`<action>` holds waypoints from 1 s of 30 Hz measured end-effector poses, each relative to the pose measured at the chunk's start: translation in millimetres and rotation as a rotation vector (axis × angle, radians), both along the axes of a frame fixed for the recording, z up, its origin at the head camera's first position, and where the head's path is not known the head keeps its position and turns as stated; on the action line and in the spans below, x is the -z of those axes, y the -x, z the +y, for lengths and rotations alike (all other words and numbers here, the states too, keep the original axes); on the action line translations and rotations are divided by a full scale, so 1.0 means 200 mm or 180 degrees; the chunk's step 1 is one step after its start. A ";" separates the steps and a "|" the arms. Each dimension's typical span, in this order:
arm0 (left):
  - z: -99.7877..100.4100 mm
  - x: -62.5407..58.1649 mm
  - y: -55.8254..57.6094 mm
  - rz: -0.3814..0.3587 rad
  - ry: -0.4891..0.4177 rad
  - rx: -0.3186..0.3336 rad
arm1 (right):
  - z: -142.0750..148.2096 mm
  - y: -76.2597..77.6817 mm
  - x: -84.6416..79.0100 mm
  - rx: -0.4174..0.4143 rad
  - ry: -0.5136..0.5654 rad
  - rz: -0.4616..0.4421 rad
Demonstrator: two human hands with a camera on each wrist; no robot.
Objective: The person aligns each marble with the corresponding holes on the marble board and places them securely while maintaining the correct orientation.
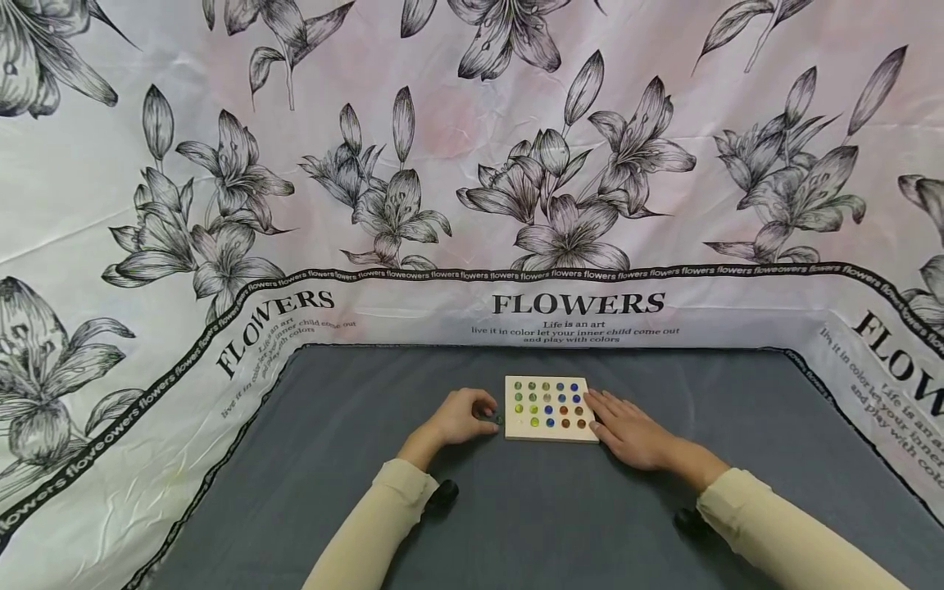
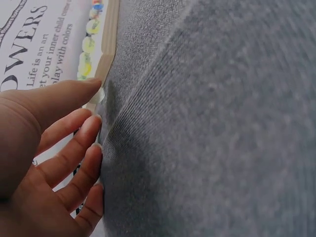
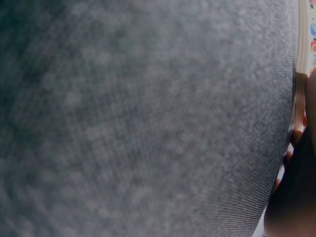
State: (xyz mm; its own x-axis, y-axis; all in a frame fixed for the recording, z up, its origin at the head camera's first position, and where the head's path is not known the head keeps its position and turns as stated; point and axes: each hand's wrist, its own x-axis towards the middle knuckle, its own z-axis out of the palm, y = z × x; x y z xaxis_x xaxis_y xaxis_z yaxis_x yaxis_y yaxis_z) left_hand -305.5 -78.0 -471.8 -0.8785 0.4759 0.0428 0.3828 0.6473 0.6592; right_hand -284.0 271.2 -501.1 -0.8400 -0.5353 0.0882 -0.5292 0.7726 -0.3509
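A pale wooden board [image 1: 542, 433] lies on the grey cloth, holding rows of glass marbles in green, yellow, blue and reddish brown. At its front left corner, one spot shows no marble. My left hand [image 1: 459, 418] is just left of the board, thumb and fingers curled toward each other. Between its thumb tip and fingertips sits a clear greenish marble [image 2: 100, 95], close to the board's edge in the left wrist view. My right hand [image 1: 633, 433] lies flat with straight fingers resting on the board's right edge; in the right wrist view it is mostly hidden.
The grey cloth [image 1: 516, 516] covers the table around the board. Behind it and at both sides rises a white flower-print sheet [image 1: 413, 315] with black lettering. Dark wrist-worn pieces [image 1: 442, 496] sit beneath the sleeves.
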 end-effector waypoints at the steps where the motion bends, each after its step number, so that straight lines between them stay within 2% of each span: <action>1: 0.00 0.00 0.00 -0.0015 -0.0003 -0.0015 | 0.00 -0.01 0.00 -0.0017 0.0024 0.0003; 5: 0.02 0.01 -0.01 -0.0005 0.0001 -0.0059 | 0.00 -0.02 0.00 -0.0045 0.0074 -0.0010; 12: 0.04 0.01 0.00 0.0003 0.0006 -0.0128 | 0.01 0.02 0.03 0.0045 -0.0056 -0.0093; 20: 0.04 0.02 0.00 0.0074 0.0046 -0.0152 | 0.01 0.03 0.02 0.0034 -0.0056 -0.0132; 30: 0.00 0.01 0.00 0.0112 -0.0205 -0.0115 | 0.01 0.02 0.01 0.0030 -0.0042 -0.0144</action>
State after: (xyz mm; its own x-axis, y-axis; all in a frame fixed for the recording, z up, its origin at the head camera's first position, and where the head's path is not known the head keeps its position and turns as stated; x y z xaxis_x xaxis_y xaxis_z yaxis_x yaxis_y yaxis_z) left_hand -306.4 -77.8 -474.8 -0.8924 0.4392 0.1036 0.3836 0.6177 0.6865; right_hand -288.5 272.4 -504.0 -0.8480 -0.5283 0.0429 -0.5057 0.7821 -0.3640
